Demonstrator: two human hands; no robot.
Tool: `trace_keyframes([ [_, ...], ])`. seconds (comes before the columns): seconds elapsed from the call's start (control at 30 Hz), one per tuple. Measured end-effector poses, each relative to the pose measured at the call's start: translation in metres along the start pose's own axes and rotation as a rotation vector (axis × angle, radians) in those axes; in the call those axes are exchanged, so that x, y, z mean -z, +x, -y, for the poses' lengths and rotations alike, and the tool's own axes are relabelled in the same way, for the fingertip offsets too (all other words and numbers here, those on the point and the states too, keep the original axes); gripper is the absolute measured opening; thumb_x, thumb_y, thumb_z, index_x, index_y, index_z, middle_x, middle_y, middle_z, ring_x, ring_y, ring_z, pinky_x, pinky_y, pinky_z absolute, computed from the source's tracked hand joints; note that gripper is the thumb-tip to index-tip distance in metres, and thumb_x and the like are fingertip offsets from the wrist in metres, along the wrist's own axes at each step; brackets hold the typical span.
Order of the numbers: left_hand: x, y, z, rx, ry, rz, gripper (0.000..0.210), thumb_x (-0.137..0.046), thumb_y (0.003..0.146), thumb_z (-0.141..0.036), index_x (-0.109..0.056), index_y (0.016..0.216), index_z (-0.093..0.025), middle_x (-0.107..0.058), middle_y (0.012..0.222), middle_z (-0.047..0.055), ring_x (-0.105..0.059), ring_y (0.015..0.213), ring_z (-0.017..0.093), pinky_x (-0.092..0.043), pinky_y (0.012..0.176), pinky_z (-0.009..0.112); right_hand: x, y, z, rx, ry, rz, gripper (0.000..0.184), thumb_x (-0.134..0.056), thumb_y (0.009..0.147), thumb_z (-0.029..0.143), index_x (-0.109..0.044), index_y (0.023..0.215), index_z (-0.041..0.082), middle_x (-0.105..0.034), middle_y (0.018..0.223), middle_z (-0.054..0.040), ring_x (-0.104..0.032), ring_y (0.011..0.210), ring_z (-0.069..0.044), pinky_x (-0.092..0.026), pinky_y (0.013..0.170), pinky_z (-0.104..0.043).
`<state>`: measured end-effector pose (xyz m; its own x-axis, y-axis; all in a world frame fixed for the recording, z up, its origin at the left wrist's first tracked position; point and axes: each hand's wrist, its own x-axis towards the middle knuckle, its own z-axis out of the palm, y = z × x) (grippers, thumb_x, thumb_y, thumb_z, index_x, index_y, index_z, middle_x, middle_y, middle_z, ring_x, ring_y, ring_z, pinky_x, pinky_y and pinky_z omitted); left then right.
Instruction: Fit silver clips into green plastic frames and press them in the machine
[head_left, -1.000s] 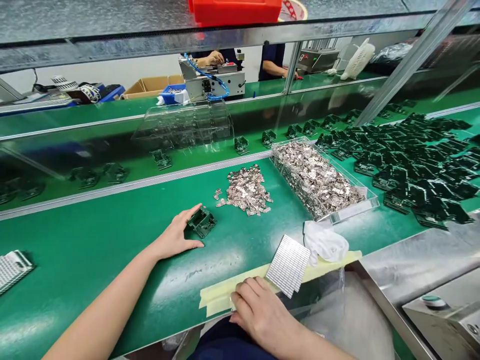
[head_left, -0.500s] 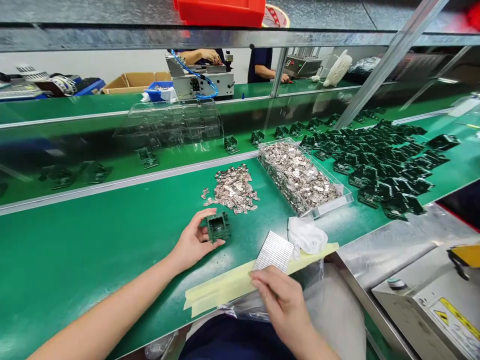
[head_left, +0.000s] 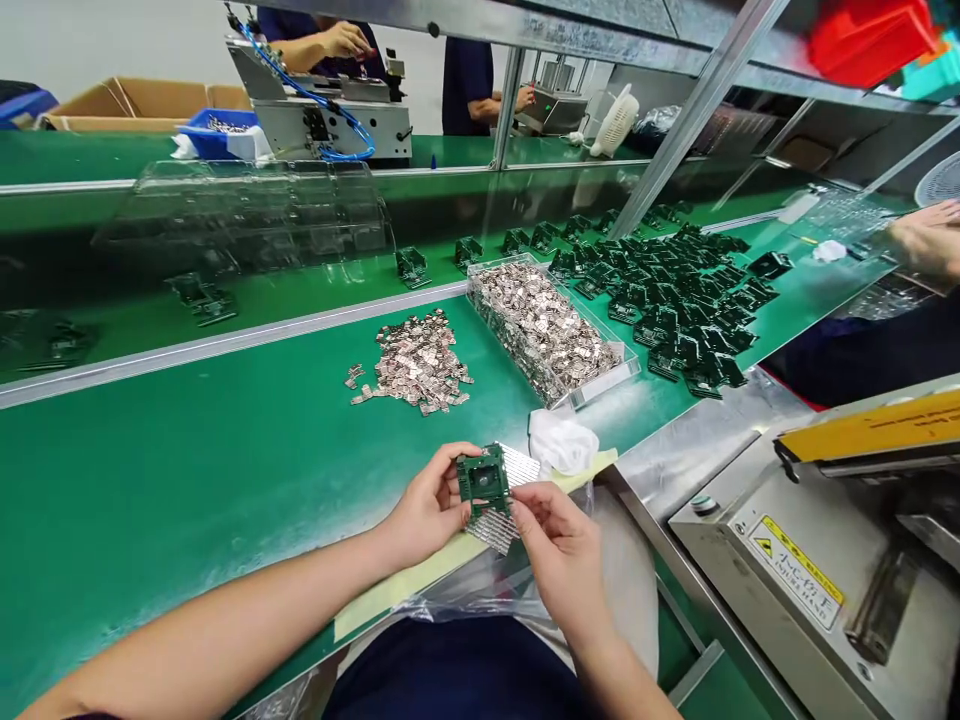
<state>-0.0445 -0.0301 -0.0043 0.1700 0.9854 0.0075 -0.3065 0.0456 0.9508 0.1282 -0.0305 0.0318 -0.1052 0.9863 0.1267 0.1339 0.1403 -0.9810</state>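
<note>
My left hand (head_left: 431, 505) is closed around the left side of a small green square frame (head_left: 484, 478) with a square opening in its middle. At the frame's right edge, my right hand (head_left: 561, 535) has thumb and forefinger pinched together. Whatever lies between those fingertips is too small to make out. Behind and below the frame is a silver plate (head_left: 519, 464) marked in fine rows, partly hidden by the frame and my fingers. Yellow tape (head_left: 401, 585) runs along the bench edge under it. A crumpled white cloth (head_left: 562, 440) lies just beyond my right hand.
A pile of small metal pieces (head_left: 421, 365) lies beside a clear tray (head_left: 606, 388) full of them. Many dark green frames (head_left: 682, 300) are heaped at right. A machine with a warning label (head_left: 799, 570) stands near right. Co-workers' hands (head_left: 345, 42) show across the bench and far right.
My left hand has brought the green frame right and nearer, over the silver plate. My right hand has moved from the plate's corner to the frame's edge. The view has turned right.
</note>
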Motion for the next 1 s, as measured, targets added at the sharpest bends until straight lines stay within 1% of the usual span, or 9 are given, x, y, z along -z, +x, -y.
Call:
trace_keyframes([
  [0.07, -0.001, -0.001, -0.003, -0.012, 0.015, -0.006, 0.046, -0.073, 0.079, -0.018, -0.049, 0.118, -0.024, -0.063, 0.103, 0.004, -0.064, 0.089, 0.013, -0.053, 0.075, 0.022, -0.008, 0.002, -0.004, -0.014, 0.029, -0.046, 0.009, -0.064, 0.084, 0.022, -0.065, 0.092, 0.021, -0.066, 0.077, -0.002, -0.062, 0.07, -0.016, -0.05, 0.065, -0.026],
  [0.17, -0.004, -0.001, -0.007, -0.026, 0.038, -0.014, 0.044, -0.072, 0.08, -0.018, -0.049, 0.117, -0.024, -0.062, 0.103, 0.004, -0.064, 0.09, 0.013, -0.053, 0.076, 0.022, -0.016, 0.003, -0.01, -0.018, -0.001, -0.094, 0.014, -0.064, 0.082, 0.02, -0.06, 0.096, 0.022, -0.066, 0.078, -0.0011, -0.061, 0.071, -0.016, -0.048, 0.065, -0.026],
  [0.43, -0.004, -0.002, -0.008, -0.049, 0.106, 0.018, 0.04, -0.069, 0.083, -0.02, -0.049, 0.118, -0.024, -0.063, 0.095, 0.003, -0.061, 0.08, 0.012, -0.052, 0.069, 0.021, -0.025, 0.0, -0.016, -0.022, -0.078, -0.14, 0.02, -0.065, 0.082, 0.018, -0.053, 0.098, 0.023, -0.065, 0.077, 0.0014, -0.058, 0.068, -0.015, -0.044, 0.065, -0.025],
  [0.57, -0.003, -0.003, -0.007, -0.099, 0.152, 0.018, 0.033, -0.062, 0.089, -0.022, -0.049, 0.119, -0.025, -0.061, 0.093, 0.002, -0.058, 0.079, 0.011, -0.049, 0.07, 0.021, -0.029, -0.002, -0.016, -0.002, -0.083, -0.185, 0.019, -0.064, 0.082, 0.018, -0.051, 0.094, 0.023, -0.062, 0.077, 0.0019, -0.058, 0.07, -0.014, -0.045, 0.065, -0.025],
  [0.67, -0.003, -0.005, -0.007, -0.122, 0.222, -0.013, 0.027, -0.056, 0.092, -0.024, -0.05, 0.118, -0.023, -0.059, 0.087, 0.001, -0.054, 0.075, 0.011, -0.047, 0.068, 0.021, -0.03, -0.004, -0.016, 0.016, -0.101, -0.175, 0.017, -0.064, 0.082, 0.018, -0.051, 0.091, 0.023, -0.06, 0.076, 0.0023, -0.056, 0.068, -0.014, -0.045, 0.064, -0.025],
  [0.73, -0.004, -0.006, -0.007, -0.115, 0.243, -0.041, 0.025, -0.057, 0.092, -0.026, -0.051, 0.116, -0.023, -0.058, 0.086, 0.001, -0.053, 0.073, 0.011, -0.047, 0.066, 0.021, -0.029, -0.005, -0.016, 0.04, -0.146, -0.155, 0.012, -0.063, 0.083, 0.019, -0.053, 0.088, 0.022, -0.058, 0.077, 0.0013, -0.055, 0.069, -0.015, -0.045, 0.064, -0.026],
  [0.83, -0.006, -0.007, -0.008, -0.081, 0.224, -0.089, 0.026, -0.059, 0.09, -0.029, -0.051, 0.113, -0.022, -0.055, 0.084, 0.0, -0.051, 0.069, 0.011, -0.048, 0.063, 0.022, -0.026, -0.005, -0.014, 0.065, -0.135, -0.133, 0.006, -0.06, 0.087, 0.022, -0.055, 0.09, 0.022, -0.058, 0.088, -0.0026, -0.056, 0.08, -0.018, -0.047, 0.07, -0.029],
  [0.93, -0.009, -0.008, -0.01, -0.058, 0.202, -0.106, 0.027, -0.061, 0.089, -0.03, -0.051, 0.112, -0.022, -0.055, 0.083, 0.0, -0.051, 0.068, 0.011, -0.049, 0.063, 0.022, -0.025, -0.004, -0.013, -0.042, 0.031, -0.089, 0.011, -0.062, 0.086, 0.025, -0.055, 0.094, 0.021, -0.059, 0.095, -0.0048, -0.059, 0.082, -0.018, -0.05, 0.071, -0.029],
  [1.0, -0.011, -0.008, -0.012, -0.042, 0.189, -0.115, 0.028, -0.062, 0.088, -0.031, -0.051, 0.111, -0.022, -0.056, 0.084, 0.0, -0.052, 0.069, 0.011, -0.05, 0.064, 0.023, -0.026, -0.003, -0.012, -0.142, 0.132, -0.068, 0.015, -0.066, 0.084, 0.026, -0.055, 0.092, 0.021, -0.06, 0.09, -0.0036, -0.06, 0.074, -0.016, -0.051, 0.067, -0.028],
])
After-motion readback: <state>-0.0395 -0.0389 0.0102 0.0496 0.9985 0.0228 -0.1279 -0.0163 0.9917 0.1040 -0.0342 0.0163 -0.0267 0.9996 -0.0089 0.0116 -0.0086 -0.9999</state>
